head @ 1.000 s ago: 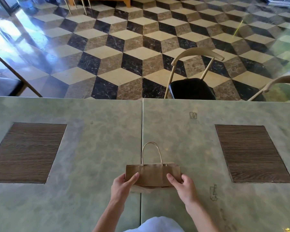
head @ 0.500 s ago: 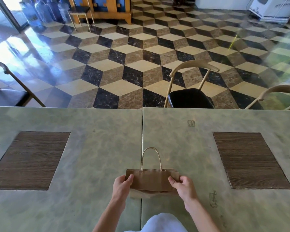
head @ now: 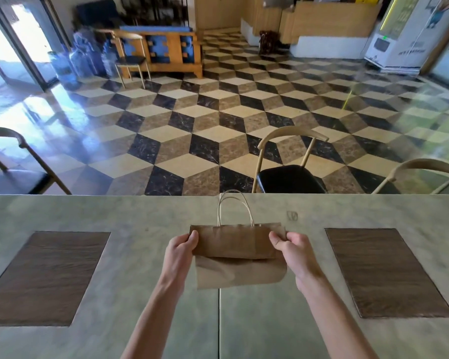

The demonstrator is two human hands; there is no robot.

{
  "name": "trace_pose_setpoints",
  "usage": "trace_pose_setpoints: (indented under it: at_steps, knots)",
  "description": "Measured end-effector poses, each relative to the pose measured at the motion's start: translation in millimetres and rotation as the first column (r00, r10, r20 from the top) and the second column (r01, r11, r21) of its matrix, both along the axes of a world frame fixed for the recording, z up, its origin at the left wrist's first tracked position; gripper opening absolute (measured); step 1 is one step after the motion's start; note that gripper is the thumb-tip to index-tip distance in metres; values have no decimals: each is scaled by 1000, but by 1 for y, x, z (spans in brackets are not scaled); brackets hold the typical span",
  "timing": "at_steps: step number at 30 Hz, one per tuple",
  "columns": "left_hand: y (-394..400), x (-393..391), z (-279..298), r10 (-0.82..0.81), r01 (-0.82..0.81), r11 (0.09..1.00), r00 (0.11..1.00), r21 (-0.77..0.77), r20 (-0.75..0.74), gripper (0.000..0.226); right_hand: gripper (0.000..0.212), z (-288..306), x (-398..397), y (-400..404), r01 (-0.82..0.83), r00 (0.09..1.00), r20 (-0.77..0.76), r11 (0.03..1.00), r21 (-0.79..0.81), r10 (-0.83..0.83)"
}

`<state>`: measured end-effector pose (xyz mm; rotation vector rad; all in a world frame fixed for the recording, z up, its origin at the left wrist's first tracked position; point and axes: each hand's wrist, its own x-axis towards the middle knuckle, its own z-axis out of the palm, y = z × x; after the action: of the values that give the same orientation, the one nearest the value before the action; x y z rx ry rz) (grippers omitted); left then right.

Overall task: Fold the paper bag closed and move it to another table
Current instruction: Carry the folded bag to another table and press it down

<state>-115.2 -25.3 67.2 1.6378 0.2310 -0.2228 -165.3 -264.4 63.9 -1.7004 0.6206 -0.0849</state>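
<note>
A small brown paper bag (head: 237, 257) with twisted paper handles is held up above the grey-green table (head: 140, 307). Its top half is folded down over the front, and the handles point away from me. My left hand (head: 180, 251) pinches the bag's left edge at the fold. On the right edge, my right hand (head: 294, 251) pinches the same fold. The bag's lower part hangs free over the seam between the two tabletops.
Two dark wood-grain insets (head: 44, 277) (head: 384, 270) lie in the tabletops left and right. Chairs (head: 289, 177) stand beyond the far edge, one more at the far left (head: 18, 161). Behind is an open checkered floor, a wooden bench (head: 161, 51) and a counter.
Both hands have lifted the folded bag off the table and carried it away from me. My head has tilted up, so more of the room shows.
</note>
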Motion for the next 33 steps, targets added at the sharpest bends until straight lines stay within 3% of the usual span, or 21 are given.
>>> trace_pose_setpoints:
  at_steps: [3,6,8,12,16,20,23,27,33]
  knots:
    - [-1,10,42,37,-45,997,992,62,120,37,63,45,10,3,-28,997,71,996,-80,34]
    - [-1,16,78,52,-93,984,966,151,255,46,59,83,17,5,-14,983,178,991,-135,39]
    - [0,18,99,71,-115,985,950,128,304,50,60,104,19,4,-13,967,249,982,-186,60]
    - [2,8,132,134,-166,984,930,64,343,38,79,129,19,2,-52,935,333,976,-210,121]
    - [12,-11,141,166,-191,981,924,42,343,54,86,136,14,6,-110,917,361,979,-174,167]
    - [20,-42,145,266,-291,957,901,21,341,47,111,136,9,16,-218,907,335,965,-147,257]
    - [32,-70,148,368,-396,918,867,16,336,49,105,141,8,30,-334,872,334,934,-127,358]
    - [55,-111,157,518,-545,838,785,-20,340,49,71,153,6,59,-493,791,347,861,-126,504]
    - [93,-181,178,713,-735,673,613,-86,342,41,88,172,-8,127,-706,649,375,707,-27,662]
